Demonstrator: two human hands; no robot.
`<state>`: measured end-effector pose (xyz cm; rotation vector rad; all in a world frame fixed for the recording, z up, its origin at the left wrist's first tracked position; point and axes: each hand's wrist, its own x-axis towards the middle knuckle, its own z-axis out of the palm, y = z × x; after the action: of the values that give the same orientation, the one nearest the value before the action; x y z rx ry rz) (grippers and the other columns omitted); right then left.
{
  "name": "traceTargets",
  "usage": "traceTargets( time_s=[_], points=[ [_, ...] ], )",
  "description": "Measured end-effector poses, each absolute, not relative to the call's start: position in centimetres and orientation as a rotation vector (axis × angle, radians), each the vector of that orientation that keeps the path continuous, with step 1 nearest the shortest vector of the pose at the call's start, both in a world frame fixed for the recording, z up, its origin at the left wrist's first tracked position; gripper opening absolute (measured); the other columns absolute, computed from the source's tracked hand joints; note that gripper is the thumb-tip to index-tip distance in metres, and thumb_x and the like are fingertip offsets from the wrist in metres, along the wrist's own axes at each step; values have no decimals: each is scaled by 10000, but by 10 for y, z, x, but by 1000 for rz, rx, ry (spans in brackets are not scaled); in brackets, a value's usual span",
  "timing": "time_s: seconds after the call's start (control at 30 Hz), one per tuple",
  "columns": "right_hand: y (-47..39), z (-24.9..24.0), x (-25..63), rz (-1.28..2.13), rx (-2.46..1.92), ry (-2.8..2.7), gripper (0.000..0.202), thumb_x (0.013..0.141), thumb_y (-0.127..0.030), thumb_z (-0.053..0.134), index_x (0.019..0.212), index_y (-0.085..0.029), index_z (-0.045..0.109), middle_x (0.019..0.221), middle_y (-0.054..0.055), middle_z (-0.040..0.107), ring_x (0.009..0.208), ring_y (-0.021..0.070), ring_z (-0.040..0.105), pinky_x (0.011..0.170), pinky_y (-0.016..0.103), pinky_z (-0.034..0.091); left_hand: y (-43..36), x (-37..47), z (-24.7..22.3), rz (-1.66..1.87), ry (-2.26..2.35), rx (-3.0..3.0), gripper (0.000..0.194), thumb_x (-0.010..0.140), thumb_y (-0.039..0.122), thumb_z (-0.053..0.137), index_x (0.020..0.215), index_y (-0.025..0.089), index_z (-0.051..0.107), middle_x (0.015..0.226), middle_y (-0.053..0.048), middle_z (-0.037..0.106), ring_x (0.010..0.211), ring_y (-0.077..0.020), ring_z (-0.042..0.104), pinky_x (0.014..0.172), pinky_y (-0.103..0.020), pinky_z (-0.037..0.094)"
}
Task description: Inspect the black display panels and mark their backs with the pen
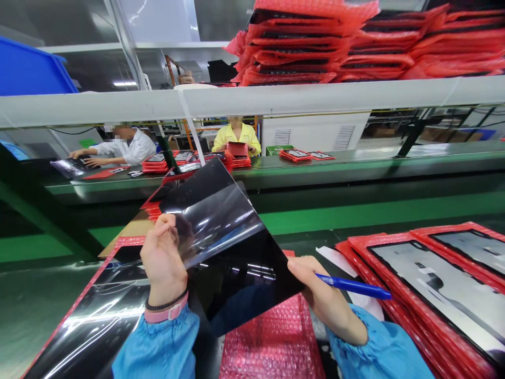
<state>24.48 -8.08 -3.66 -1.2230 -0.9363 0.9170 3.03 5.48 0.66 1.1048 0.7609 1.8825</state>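
A glossy black screen panel (244, 279) is held up at a tilt in front of me. My right hand (315, 284) grips its right corner, and a blue pen (355, 287) is tucked in the same hand, pointing right. My left hand (163, 252) is closed in a pinch at the panel's left edge, on a clear film (221, 223) that looks partly lifted and curved over the panel's face. Beneath the panel lies a red bubble-wrap bag (272, 342). The fingertips behind the panel are hidden.
Another shiny black panel (98, 310) lies on red wrap at left. Silver-backed panels (430, 279) on red bags are stacked at right, beside white paper (335, 260). A shelf (221, 102) overhead bears red-wrapped stacks (292, 47). Two people work across the green-edged bench (355, 171).
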Motion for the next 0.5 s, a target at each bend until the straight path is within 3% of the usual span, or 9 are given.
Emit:
traceTargets(
  time_s=[0.13, 0.23, 0.37, 0.5],
  points=[
    [-82, -33, 245, 893, -1310, -972, 517, 621, -738, 706, 772, -248, 780, 897, 58, 757, 953, 298, 659, 935, 460, 480, 47, 35, 9, 1843, 647, 1084, 136, 661, 202, 545, 536, 184, 496, 616, 17, 442, 587, -115, 441, 538, -236, 368],
    [-83, -21, 242, 859, -1286, -1061, 510, 698, -721, 659, 836, -245, 780, 929, 58, 755, 980, 294, 653, 926, 434, 482, 39, 39, 8, 1713, 570, 1151, 152, 707, 236, 536, 568, 185, 569, 671, -18, 549, 702, -159, 532, 624, -257, 406],
    [-83, -2, 240, 891, -1168, -1366, 304, 884, -497, 588, 940, -246, 750, 881, 11, 729, 857, 212, 645, 771, 305, 501, 33, 42, 5, 1650, 527, 1228, 240, 760, 306, 507, 653, 189, 687, 787, -54, 661, 869, -229, 593, 801, -318, 423],
    [-81, 2, 240, 873, -1135, -1475, 149, 816, -284, 695, 946, -214, 711, 846, -10, 707, 808, 187, 646, 755, 263, 515, 31, 44, 3, 1636, 582, 1188, 212, 686, 310, 568, 635, 185, 731, 773, -56, 694, 869, -246, 611, 812, -325, 431]
  ],
)
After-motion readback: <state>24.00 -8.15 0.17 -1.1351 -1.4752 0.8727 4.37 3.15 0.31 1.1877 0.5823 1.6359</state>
